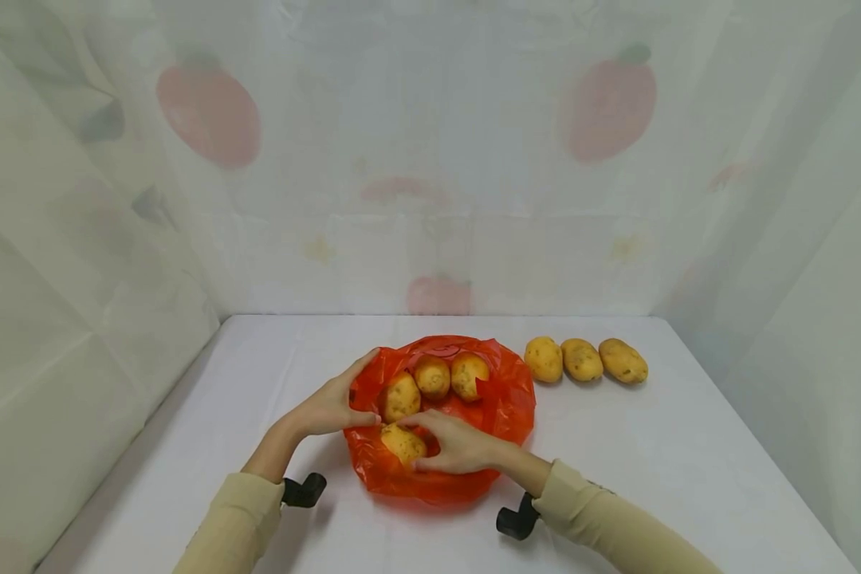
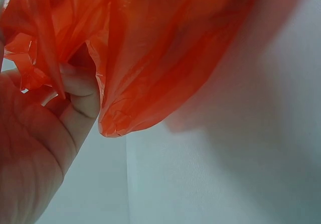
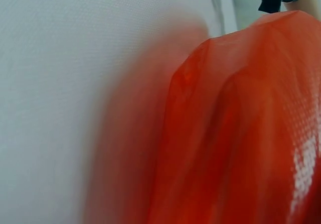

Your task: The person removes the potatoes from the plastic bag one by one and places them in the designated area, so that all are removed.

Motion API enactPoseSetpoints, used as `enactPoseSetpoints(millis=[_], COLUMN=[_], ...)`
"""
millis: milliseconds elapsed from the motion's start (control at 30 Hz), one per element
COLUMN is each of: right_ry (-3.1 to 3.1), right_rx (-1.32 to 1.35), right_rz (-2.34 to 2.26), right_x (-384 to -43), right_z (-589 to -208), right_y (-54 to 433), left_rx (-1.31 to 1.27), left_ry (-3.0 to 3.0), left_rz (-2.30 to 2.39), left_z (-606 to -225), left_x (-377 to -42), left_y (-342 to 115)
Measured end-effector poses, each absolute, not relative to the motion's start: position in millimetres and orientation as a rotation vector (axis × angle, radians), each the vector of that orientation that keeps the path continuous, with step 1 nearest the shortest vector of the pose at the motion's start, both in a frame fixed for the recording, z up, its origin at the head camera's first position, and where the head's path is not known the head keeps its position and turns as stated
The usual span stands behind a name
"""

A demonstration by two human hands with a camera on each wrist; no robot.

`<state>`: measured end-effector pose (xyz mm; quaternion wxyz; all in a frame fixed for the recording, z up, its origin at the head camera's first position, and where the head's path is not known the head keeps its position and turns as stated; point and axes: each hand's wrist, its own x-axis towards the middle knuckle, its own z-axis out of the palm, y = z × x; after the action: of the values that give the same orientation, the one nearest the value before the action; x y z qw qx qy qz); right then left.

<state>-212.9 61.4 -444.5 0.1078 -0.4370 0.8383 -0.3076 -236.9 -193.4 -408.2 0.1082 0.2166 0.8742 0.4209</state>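
A red plastic bag (image 1: 513, 410) sits on the table with its mouth spread wide. My left hand (image 1: 330, 405) grips its left edge; in the left wrist view, the fingers (image 2: 83, 96) curl in the thin plastic. Reaching over the near rim, my right hand (image 1: 459, 443) holds a potato (image 1: 402, 444) between thumb and fingers inside the bag. Three other potatoes lie behind it in the bag: one at the left (image 1: 400, 398), one in the middle (image 1: 432, 377) and one at the right (image 1: 469, 375). Red plastic (image 3: 241, 133) hides the right hand in the right wrist view.
Right of the bag, three potatoes stand in a row on the white table (image 1: 689, 446): a near one (image 1: 544, 359), a middle one (image 1: 582, 359) and an outer one (image 1: 623, 361). Pale fruit-printed curtains (image 1: 516, 159) enclose the table at the back and sides.
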Motion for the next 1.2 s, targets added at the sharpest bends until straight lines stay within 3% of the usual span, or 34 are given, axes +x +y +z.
enactPoseSetpoints(millis=[800,1067,1200], right_ry=[2.51,2.511,2.493], right_rx=[-1.18,-1.123,-1.142], right_rz=[-0.831,-0.856,-0.888], right_x=[-214.5,-214.7,-214.4], right_z=[-447.3,-449.2,-449.1], right_y=[47.3,46.1,48.1], left_rx=[0.639,0.648,0.637], left_ry=[2.572,2.56,2.558], left_rz=[1.233,1.213,1.235], left_z=[-410.2,-386.5,-400.6], left_x=[-238.4,-223.0,-232.9], left_y=[-193.6,-185.6,-190.4])
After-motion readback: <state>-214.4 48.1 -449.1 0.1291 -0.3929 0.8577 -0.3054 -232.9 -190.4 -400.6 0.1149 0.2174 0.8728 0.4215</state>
